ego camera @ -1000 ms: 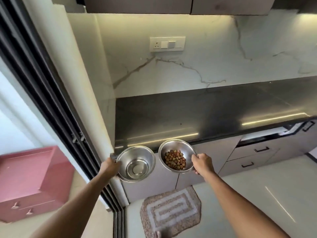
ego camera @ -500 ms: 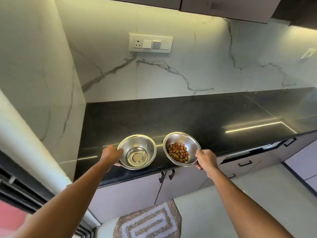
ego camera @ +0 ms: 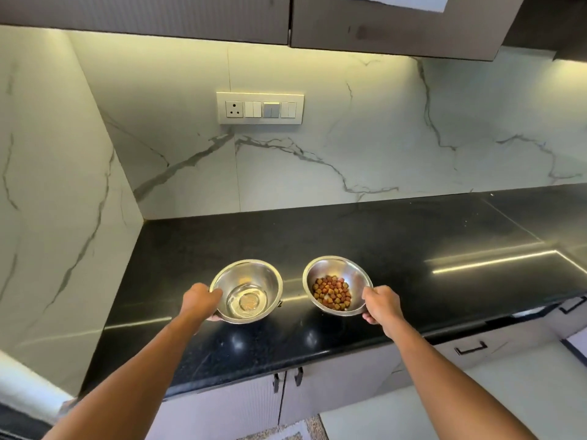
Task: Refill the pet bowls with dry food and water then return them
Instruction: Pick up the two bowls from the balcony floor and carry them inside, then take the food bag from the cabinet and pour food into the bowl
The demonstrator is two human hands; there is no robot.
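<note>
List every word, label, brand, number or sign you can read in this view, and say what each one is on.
None can be read.
Left bowl: plain steel; the round mark on its bottom is too blurred to tell.
Right bowl: no lettering, only kibble.
Switch panel: no markings legible.
Paper on the upper cabinet: blank as far as it shows.

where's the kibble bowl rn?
Head view, centre-right: the kibble bowl is in the right hand over the black countertop, beside the other steel bowl in the left hand.
</note>
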